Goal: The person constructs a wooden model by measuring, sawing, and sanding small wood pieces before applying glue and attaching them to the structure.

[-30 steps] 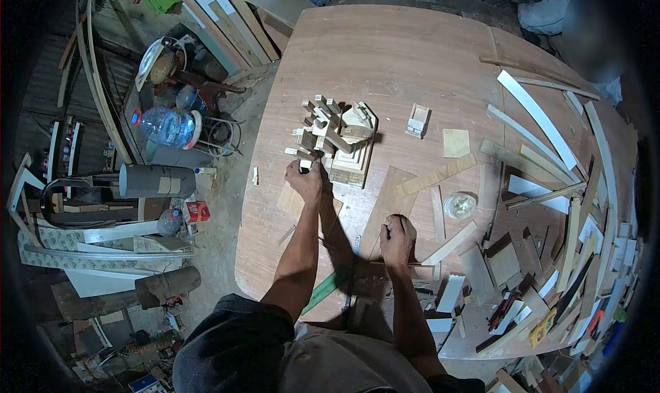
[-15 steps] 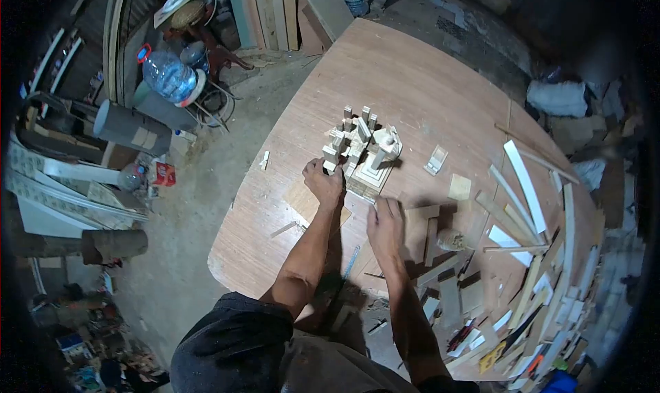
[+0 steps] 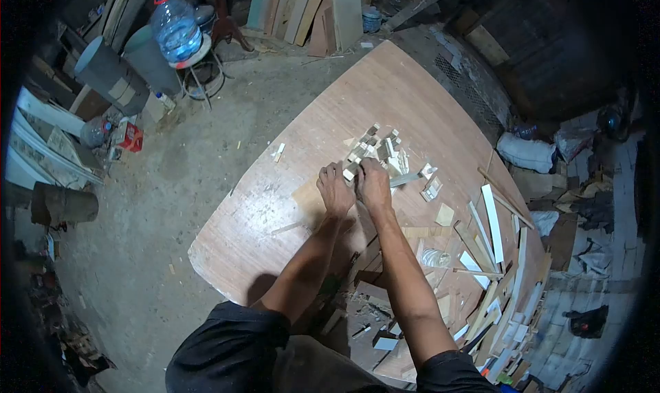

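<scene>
Wooden model (image 3: 364,149): mid-counter (image 3: 240,235), right up against the hands
Left hand (image 3: 335,190): fingers bent by its near end, can't tell if they're gripping
Right hand (image 3: 375,184): fingers curled at the near blocks, grip's hidden
Tip: steady with one, nudge gently with the other, stubs look snappable imo
Wood strips (image 3: 493,217): off right, mind your elbow

Arms (image 3: 302,261) out fwd, L grip (image 3: 336,189) part-curled, R grip (image 3: 375,184) curled, just beside L
</scene>
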Available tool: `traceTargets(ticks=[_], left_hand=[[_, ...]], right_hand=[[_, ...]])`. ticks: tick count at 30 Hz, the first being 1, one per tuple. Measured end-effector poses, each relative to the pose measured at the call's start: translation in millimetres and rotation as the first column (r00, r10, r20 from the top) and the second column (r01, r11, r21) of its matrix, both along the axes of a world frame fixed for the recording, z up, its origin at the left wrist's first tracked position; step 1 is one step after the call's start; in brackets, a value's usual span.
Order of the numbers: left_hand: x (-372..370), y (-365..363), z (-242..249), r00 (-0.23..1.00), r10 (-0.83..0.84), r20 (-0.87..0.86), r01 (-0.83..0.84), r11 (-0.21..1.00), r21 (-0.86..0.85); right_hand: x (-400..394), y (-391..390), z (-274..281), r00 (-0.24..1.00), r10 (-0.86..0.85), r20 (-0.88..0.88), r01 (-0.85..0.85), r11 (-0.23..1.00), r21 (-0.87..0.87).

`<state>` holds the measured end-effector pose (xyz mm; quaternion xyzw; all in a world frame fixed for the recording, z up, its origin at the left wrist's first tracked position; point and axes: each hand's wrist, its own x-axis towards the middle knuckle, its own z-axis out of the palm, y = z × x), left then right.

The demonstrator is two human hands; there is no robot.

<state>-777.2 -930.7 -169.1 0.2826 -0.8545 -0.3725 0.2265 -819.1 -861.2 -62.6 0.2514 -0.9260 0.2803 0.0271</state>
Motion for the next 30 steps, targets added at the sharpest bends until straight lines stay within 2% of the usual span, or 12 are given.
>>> traceTargets(ticks=[2,3,5,6,8,9,11,12,14,17,25,30], left_hand=[[27,-17,27,0.992,-0.055,-0.114,0.053,0.998,-0.021],[46,-34,31,0.993,-0.045,-0.111,0.044,0.999,-0.015],[97,-74,28,0.955,-0.091,-0.284,0.085,0.996,-0.034],[129,-101,4,0.969,-0.038,-0.243,0.013,0.995,-0.104],[199,-152,2,0.971,0.240,0.012,-0.234,0.957,-0.171],[233,-174,10,0.919,0.332,0.215,-0.281,0.930,-0.236],[279,-202,-2,0.759,0.515,0.399,-0.320,0.828,-0.461],[295,-209,-5,0.759,0.516,0.397,-0.321,0.827,-0.461],[315,-223,-4,0.789,0.304,0.535,-0.090,0.917,-0.389],[312,-224,0,0.768,0.315,0.558,-0.109,0.922,-0.372],[313,-226,-4,0.790,0.318,0.523,-0.153,0.930,-0.334],[311,-227,4,0.756,0.292,0.586,-0.135,0.946,-0.296]], right_hand=[[0,-3,7,0.996,-0.013,-0.092,0.006,0.997,-0.077],[-2,-3,9,0.991,0.011,-0.132,-0.017,0.999,-0.047],[-6,2,6,0.993,0.023,-0.114,-0.026,0.999,-0.026],[-8,5,4,0.993,0.024,-0.114,-0.027,0.999,-0.025],[-13,8,-1,0.995,0.025,-0.093,-0.027,0.999,-0.025],[-16,9,-5,0.996,0.025,-0.091,-0.027,0.999,-0.024],[-23,8,-8,0.993,0.074,-0.095,-0.070,0.996,0.054],[-21,7,-4,0.992,0.075,-0.098,-0.070,0.996,0.054],[-17,3,2,0.991,0.087,-0.104,-0.076,0.991,0.107],[-15,3,5,0.999,0.017,-0.030,-0.014,0.995,0.098],[-19,-3,-2,0.991,0.014,-0.136,0.009,0.986,0.168],[-16,-6,2,0.994,-0.035,-0.102,0.048,0.990,0.131]])
